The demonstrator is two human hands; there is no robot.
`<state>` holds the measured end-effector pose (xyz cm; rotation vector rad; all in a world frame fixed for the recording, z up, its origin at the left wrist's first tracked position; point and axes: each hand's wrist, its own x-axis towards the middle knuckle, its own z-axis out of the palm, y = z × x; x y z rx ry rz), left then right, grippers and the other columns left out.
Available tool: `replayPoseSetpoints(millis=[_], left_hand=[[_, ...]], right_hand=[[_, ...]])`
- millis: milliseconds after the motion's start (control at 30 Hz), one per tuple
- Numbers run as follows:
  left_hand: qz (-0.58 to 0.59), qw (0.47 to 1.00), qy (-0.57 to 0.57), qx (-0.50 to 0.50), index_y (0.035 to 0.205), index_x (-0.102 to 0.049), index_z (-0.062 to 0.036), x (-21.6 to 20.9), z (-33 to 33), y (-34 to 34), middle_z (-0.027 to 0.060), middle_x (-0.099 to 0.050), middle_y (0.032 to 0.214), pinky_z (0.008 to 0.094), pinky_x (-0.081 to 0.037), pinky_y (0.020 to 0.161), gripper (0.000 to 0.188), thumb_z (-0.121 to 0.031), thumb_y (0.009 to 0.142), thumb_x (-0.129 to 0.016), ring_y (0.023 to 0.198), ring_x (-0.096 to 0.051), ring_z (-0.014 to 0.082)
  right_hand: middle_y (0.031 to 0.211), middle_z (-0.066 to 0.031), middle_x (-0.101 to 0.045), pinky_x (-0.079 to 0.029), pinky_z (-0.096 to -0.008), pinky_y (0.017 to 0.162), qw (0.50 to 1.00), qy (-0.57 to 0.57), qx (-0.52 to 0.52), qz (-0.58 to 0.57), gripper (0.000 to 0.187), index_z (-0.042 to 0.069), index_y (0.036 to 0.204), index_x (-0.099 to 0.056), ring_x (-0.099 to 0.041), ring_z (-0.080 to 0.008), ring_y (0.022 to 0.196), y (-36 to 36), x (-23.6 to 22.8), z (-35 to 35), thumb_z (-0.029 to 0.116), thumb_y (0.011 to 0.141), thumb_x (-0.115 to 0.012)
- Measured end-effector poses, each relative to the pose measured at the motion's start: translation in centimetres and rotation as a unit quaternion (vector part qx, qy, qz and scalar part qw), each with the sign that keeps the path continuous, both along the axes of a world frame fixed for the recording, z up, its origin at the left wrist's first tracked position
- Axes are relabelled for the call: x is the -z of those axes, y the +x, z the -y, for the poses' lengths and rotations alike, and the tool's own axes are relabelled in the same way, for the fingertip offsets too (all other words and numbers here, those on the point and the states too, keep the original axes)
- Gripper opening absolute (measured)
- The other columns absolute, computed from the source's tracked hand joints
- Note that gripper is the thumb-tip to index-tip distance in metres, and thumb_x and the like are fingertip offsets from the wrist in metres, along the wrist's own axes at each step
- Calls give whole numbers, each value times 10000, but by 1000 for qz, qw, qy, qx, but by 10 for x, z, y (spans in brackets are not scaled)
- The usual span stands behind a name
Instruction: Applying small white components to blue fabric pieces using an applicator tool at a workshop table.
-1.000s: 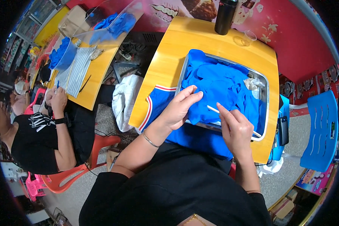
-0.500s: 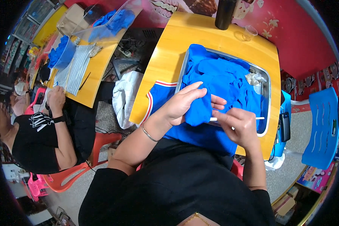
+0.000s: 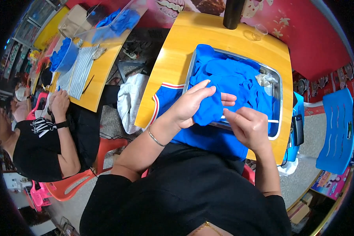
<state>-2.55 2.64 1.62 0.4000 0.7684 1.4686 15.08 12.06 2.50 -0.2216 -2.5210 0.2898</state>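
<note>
My left hand (image 3: 185,107) holds a small rounded piece of blue cloth (image 3: 209,109) between its thumb and fingers. Just right of it, my right hand (image 3: 248,126) is closed on a thin white stick (image 3: 273,121). One end of the stick comes out near the cloth piece's edge, the other past my knuckles; whether it touches the piece I cannot tell. Behind both hands is a metal tray (image 3: 281,100) heaped with blue cloth pieces (image 3: 234,72). Blue fabric with red and white trim (image 3: 168,99) lies partly under the tray and over the table's near edge.
The yellow table (image 3: 181,43) also bears a dark bottle (image 3: 233,15) and a clear cup (image 3: 259,33). A crumpled clear bag (image 3: 265,80) lies in the tray. At left, another person (image 3: 39,145) sits by a second table with a blue basin (image 3: 67,59). A blue chair (image 3: 336,131) stands right.
My right hand and the stick have shifted slightly up, and its fingers have curled in more. My left hand still holds the cloth piece, which has tilted a little.
</note>
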Motion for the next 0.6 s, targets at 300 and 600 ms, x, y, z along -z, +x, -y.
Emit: replayPoseSetpoints(millis=[300,600], left_hand=[[-36,998,39,-44,1191,-386,52,-7,1,7,275,-514,1230,447,-463,943,317,-188,992,-328,1142,-530,341],[-8,999,30,-25,1235,-365,45,-7,6,10,289,-502,1237,449,-476,916,340,-186,985,-354,1138,-534,347]], right_hand=[[595,-15,-484,-418,-314,435,995,-32,88,-30,296,179,984,-690,-525,-175,501,-3,5,15,76,707,-677],[590,1,-486,-413,-304,428,993,-10,111,-33,255,190,929,-688,-532,-158,509,1,-3,12,96,693,-682]])
